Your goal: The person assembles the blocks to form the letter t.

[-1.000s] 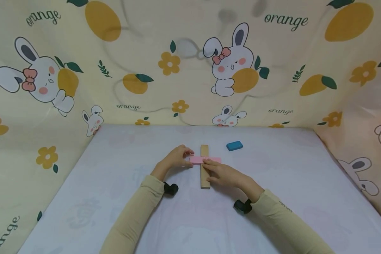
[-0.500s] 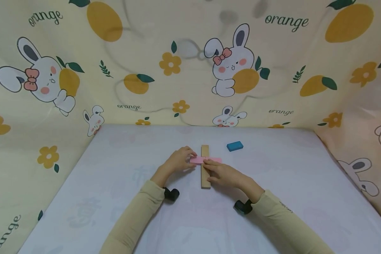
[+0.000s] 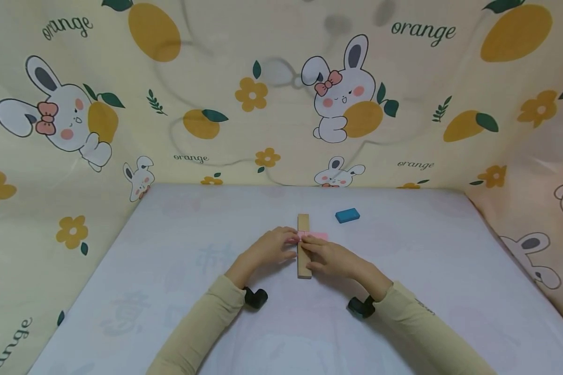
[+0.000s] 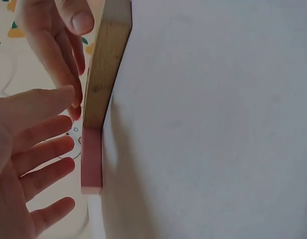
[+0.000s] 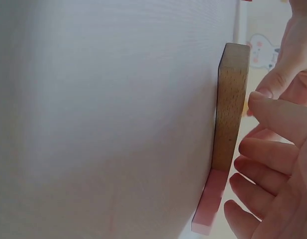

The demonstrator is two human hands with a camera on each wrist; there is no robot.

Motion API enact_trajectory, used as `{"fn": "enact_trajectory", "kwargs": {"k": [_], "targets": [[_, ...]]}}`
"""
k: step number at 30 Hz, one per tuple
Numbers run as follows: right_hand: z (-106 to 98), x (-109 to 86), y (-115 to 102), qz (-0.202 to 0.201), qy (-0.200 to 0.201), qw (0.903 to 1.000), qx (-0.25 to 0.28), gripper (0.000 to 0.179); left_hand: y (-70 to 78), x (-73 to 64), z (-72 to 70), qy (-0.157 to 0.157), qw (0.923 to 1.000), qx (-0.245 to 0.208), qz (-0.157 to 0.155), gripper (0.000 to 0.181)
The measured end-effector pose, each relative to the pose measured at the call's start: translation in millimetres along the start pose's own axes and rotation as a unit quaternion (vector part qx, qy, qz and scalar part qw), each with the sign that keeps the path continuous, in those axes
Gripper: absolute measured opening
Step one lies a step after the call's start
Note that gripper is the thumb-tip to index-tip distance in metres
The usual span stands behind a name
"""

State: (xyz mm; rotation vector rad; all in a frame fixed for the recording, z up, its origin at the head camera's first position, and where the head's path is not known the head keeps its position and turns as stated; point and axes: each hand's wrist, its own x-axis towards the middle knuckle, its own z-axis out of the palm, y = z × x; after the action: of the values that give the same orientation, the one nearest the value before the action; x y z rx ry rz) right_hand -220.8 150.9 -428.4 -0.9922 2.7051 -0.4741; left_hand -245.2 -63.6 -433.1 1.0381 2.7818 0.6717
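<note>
Natural wooden blocks [image 3: 304, 270] lie in a line running away from me, with pink blocks [image 3: 321, 236] crossing them at either side, so the pieces form a cross. My left hand [image 3: 271, 248] hovers over the left pink block [image 4: 91, 162], hiding most of it in the head view; its fingers are spread and nearly straight. My right hand [image 3: 337, 258] lies over the right side of the cross. Its fingertips are at the middle where the pieces meet, and its thumb is beside the near wooden block. Neither hand is curled round a block.
A blue block [image 3: 347, 215] lies apart, behind and to the right of the cross. White cloth [image 3: 290, 333] covers the table. A patterned curtain [image 3: 281, 120] with rabbits and oranges rises at the back and sides.
My left hand, earlier at the left pink block's outer end with thumb and fingers either side, has moved right and toward me, over the block. My right hand stays nearly still.
</note>
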Motion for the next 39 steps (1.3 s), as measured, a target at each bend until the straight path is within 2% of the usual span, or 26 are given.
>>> {"fn": "enact_trajectory", "kwargs": {"k": [5,12,17,26,33,39], "targets": [[1,-3.6,0,0.006,-0.002,1.0000,0.007,0.060,6.7,-1.4,2.0,-0.008,0.9990,0.026,0.036,0.047],[1,-12.2,1,0.005,0.005,1.0000,-0.003,0.059,12.5,-3.0,3.5,-0.025,0.9976,0.051,0.040,0.052],[0,-14.8,1,-0.002,0.011,0.9999,-0.007,0.060,12.7,-9.1,0.4,-0.020,0.9972,0.054,0.047,0.052],[-5,-3.1,2,-0.001,0.003,0.9999,-0.011,0.064,11.3,-37.1,-9.2,-0.024,0.9993,0.016,0.026,0.048],[-8,9.6,6,0.002,-0.023,0.9992,-0.033,0.066,6.9,-65.5,-15.9,0.012,0.9998,-0.015,0.000,0.039],[-9,13.1,10,0.015,-0.038,0.9989,-0.026,0.065,-4.5,-84.2,-18.7,0.049,0.9976,-0.047,-0.016,0.034]]}}
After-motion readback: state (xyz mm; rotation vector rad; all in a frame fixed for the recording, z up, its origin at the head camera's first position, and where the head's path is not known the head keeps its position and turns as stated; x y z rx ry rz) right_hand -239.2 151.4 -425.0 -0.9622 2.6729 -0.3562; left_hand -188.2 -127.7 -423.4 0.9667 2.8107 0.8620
